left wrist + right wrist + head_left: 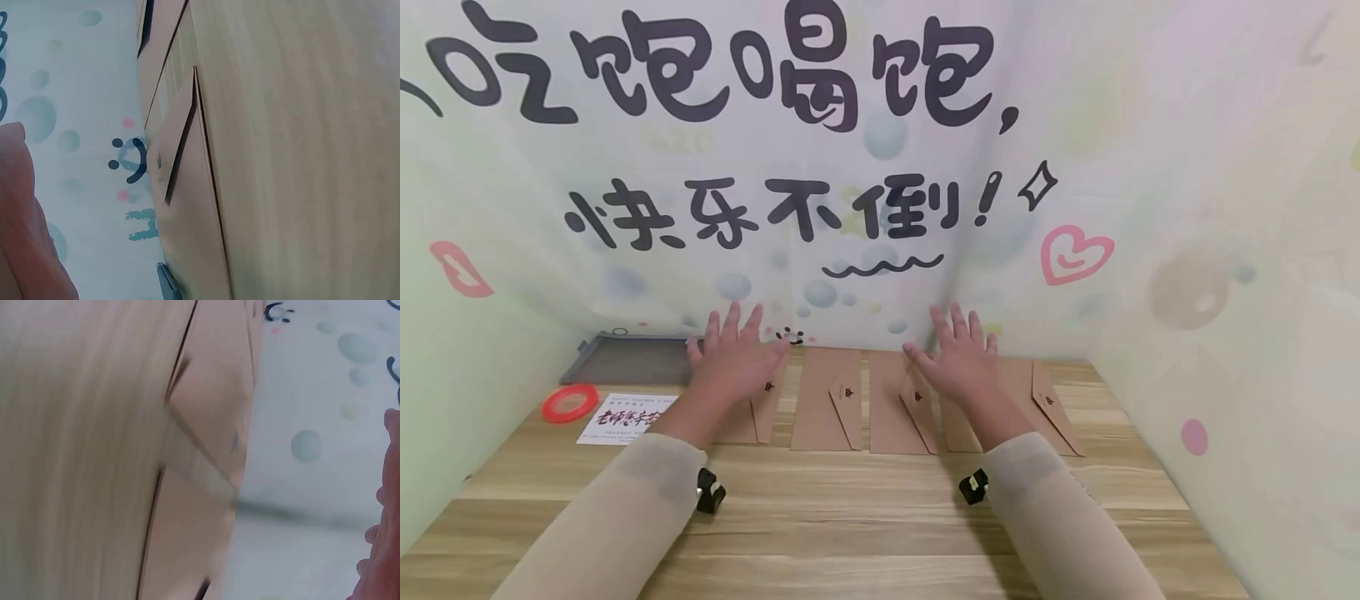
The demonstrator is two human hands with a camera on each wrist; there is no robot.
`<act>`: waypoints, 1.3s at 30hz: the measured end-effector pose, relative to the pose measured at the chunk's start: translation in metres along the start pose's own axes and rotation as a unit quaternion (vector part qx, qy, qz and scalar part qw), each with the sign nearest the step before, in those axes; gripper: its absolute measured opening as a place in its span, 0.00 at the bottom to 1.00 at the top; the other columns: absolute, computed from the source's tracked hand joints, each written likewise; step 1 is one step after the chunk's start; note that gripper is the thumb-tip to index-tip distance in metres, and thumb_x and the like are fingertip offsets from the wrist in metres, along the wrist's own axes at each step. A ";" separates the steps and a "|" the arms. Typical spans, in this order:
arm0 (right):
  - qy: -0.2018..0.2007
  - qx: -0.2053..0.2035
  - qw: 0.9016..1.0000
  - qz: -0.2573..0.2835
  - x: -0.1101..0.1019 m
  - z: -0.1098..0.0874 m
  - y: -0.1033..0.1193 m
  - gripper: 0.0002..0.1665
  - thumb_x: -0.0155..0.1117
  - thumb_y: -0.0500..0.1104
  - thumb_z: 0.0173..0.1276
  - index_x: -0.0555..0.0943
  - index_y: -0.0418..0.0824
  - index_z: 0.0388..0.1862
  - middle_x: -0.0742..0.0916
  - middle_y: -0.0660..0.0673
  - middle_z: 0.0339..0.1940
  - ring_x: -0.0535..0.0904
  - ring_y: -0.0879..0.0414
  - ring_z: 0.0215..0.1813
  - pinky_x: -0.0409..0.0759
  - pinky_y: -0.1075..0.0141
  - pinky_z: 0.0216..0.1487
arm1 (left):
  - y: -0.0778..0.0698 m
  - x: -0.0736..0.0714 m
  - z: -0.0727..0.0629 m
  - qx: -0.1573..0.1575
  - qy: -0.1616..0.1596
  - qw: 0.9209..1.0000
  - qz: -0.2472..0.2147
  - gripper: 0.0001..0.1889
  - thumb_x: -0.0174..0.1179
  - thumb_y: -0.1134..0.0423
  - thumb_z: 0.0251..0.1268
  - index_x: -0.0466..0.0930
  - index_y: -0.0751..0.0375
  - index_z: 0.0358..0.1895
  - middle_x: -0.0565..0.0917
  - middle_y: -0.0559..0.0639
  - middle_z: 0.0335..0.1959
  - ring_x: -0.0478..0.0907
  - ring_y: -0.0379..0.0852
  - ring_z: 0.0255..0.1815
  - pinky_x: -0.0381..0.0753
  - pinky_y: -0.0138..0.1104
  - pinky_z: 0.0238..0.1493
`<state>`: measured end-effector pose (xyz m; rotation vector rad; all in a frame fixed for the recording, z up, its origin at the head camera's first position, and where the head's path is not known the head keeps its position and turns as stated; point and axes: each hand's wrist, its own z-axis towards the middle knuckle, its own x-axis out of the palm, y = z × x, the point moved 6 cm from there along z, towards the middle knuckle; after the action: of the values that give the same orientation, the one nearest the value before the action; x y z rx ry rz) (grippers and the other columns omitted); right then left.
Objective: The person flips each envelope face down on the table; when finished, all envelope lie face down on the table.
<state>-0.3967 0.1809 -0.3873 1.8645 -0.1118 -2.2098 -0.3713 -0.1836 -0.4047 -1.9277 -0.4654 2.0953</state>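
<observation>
Several brown paper envelopes (826, 400) lie in a row along the back of the table, their pointed flaps to the right. My left hand (735, 358), fingers spread, is over the leftmost envelope (766, 410); the left wrist view shows a gap between that hand (28, 231) and the envelope (187, 219). Over the right part of the row, my right hand (961, 360) has its fingers spread too and partly covers the rightmost envelope (1013, 392). The right wrist view shows this hand (382, 544) apart from the envelopes (209, 394). Neither hand holds anything.
At the back left lies a grey mesh zip pouch (632, 360). In front of it are a red ring-shaped roll (570, 403) and a white printed card (617, 419), partly hidden by the left arm. A printed white cloth (865, 308) hangs behind the wooden table (850, 517).
</observation>
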 end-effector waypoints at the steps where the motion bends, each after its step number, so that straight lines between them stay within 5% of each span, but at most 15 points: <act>1: -0.002 -0.001 1.000 0.003 0.001 -0.001 0.003 0.63 0.32 0.92 0.65 0.43 0.63 0.91 0.46 0.45 0.94 0.37 0.36 0.93 0.41 0.25 0.85 | 0.001 0.000 -0.001 -0.005 0.003 1.000 -0.004 0.55 0.20 0.11 0.63 0.30 0.36 0.89 0.23 0.54 0.90 0.22 0.73 0.89 0.22 0.80 0.76; 12: -0.015 -0.028 0.996 0.089 0.005 -0.011 0.056 0.60 0.47 0.87 0.67 0.50 0.63 0.90 0.56 0.47 0.92 0.52 0.42 0.91 0.59 0.28 0.82 | 0.009 -0.003 -0.023 0.012 0.006 0.998 -0.056 0.55 0.35 0.18 0.72 0.31 0.46 0.90 0.34 0.64 0.91 0.29 0.77 0.88 0.40 0.80 0.78; 19: -0.009 -0.048 0.981 0.190 0.014 -0.014 0.094 0.58 0.56 0.81 0.69 0.56 0.58 0.89 0.67 0.46 0.88 0.62 0.42 0.88 0.64 0.38 0.84 | 0.017 -0.008 -0.033 0.004 0.003 0.986 -0.164 0.55 0.39 0.23 0.77 0.26 0.53 0.89 0.36 0.70 0.89 0.36 0.84 0.86 0.45 0.81 0.77; 24: 0.017 -0.035 0.960 0.278 0.024 -0.020 0.122 0.58 0.56 0.83 0.68 0.58 0.59 0.88 0.73 0.46 0.84 0.70 0.42 0.83 0.72 0.39 0.80 | 0.026 -0.009 -0.040 -0.015 0.016 0.971 -0.236 0.55 0.40 0.22 0.76 0.24 0.49 0.89 0.39 0.68 0.90 0.39 0.82 0.86 0.47 0.80 0.77; 28: 0.045 -0.022 0.934 0.355 0.036 -0.023 0.141 0.56 0.55 0.84 0.67 0.58 0.62 0.88 0.76 0.44 0.81 0.76 0.39 0.78 0.76 0.37 0.75 | 0.033 -0.010 -0.046 -0.020 0.032 0.957 -0.286 0.51 0.43 0.30 0.81 0.26 0.52 0.89 0.43 0.66 0.90 0.45 0.77 0.87 0.50 0.74 0.81; 39: 0.073 -0.028 0.891 0.447 0.065 -0.029 0.179 0.45 0.60 0.72 0.76 0.65 0.57 0.85 0.84 0.42 0.71 0.83 0.46 0.68 0.83 0.45 0.69 | 0.053 -0.002 -0.052 -0.059 0.068 0.931 -0.354 0.50 0.50 0.39 0.83 0.26 0.53 0.89 0.47 0.65 0.90 0.47 0.71 0.89 0.51 0.66 0.86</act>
<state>-0.3535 -0.0050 -0.4164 1.4800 -0.7099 -1.4077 -0.3181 -0.2295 -0.4278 -1.6010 -1.0829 1.4821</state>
